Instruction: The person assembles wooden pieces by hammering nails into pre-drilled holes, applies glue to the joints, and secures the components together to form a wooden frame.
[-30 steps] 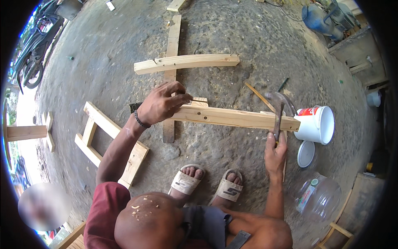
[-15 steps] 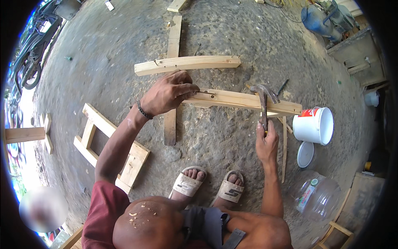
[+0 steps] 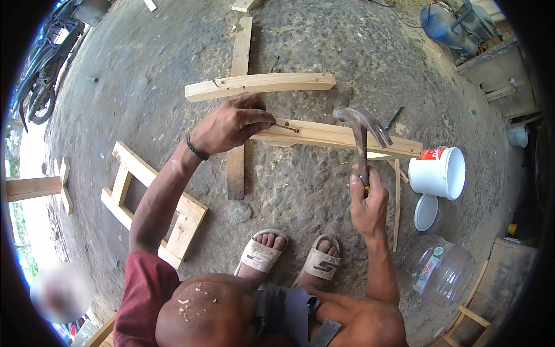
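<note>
Pale wood makes up the bar (image 3: 341,137) I have in the middle of my view, lying crosswise in front of the person, its right end near a white bucket. At its left end the left hand (image 3: 233,124) has thumb and forefinger pinched together on a thin dark nail (image 3: 285,126), which slants over the bar's face toward one of two dark spots. From here I can't tell whether its tip touches the wood.

The right hand (image 3: 371,201) has its fingers curled around the handle of a claw hammer (image 3: 359,141), thumb along it, the metal head hanging over the bar; I can't make out any contact there.

Beyond the bar, I see a second beam (image 3: 266,85) lying across a plank (image 3: 236,170); to the left lies a wooden frame (image 3: 139,169).

For lettering, I find a red label with white print on the bucket (image 3: 450,173), partly hidden by the bar. A clear bottle (image 3: 454,274) wears a pale label with a round green mark and red print. The light straps of the sandals (image 3: 261,254) bear a logo, dark on the right one. Beside the bucket lies a white lid (image 3: 426,213).
</note>
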`<state>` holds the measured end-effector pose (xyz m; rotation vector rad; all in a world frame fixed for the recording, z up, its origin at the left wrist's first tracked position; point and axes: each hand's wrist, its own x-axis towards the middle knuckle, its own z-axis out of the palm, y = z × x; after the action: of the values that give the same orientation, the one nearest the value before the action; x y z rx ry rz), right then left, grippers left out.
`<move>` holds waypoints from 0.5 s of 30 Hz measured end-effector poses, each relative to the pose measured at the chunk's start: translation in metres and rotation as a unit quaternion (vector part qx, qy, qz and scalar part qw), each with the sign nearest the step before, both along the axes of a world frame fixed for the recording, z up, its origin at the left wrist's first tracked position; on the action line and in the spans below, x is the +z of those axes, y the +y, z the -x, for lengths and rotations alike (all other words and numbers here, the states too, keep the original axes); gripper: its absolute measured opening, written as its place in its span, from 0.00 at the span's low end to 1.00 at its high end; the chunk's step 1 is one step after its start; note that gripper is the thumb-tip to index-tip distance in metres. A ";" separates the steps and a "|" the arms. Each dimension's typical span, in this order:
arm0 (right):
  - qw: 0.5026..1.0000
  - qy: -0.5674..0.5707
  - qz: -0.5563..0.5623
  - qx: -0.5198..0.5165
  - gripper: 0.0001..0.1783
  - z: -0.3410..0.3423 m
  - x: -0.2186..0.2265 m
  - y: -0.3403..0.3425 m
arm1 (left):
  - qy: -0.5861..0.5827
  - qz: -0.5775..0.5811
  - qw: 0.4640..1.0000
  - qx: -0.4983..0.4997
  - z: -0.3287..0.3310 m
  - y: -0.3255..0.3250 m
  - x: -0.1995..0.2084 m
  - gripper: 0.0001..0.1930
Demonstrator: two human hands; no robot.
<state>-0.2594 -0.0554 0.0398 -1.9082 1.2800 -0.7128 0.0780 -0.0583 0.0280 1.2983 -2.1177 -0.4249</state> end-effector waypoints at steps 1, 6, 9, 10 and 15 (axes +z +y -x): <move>1.000 0.000 0.011 0.018 0.14 -0.003 0.007 0.002 | -0.002 -0.003 1.000 0.000 0.000 0.000 0.000 0.08; 0.994 0.036 0.007 0.099 0.13 -0.017 0.022 0.007 | -0.013 0.004 1.000 -0.002 0.001 0.000 0.004 0.08; 0.985 0.084 0.046 0.141 0.11 -0.025 0.004 0.004 | -0.025 0.006 1.000 -0.002 0.003 -0.003 0.007 0.07; 0.985 0.099 -0.002 0.140 0.11 -0.024 0.008 0.003 | -0.029 0.003 1.000 -0.001 0.004 -0.004 0.006 0.07; 0.991 -0.012 0.088 0.099 0.13 -0.012 0.064 -0.011 | -0.037 0.006 0.999 0.000 -0.001 -0.002 0.005 0.08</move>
<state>-0.2472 -0.0669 0.1035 -2.1262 1.0245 -0.7625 0.0791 -0.0603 0.0331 1.3261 -2.1788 -0.3684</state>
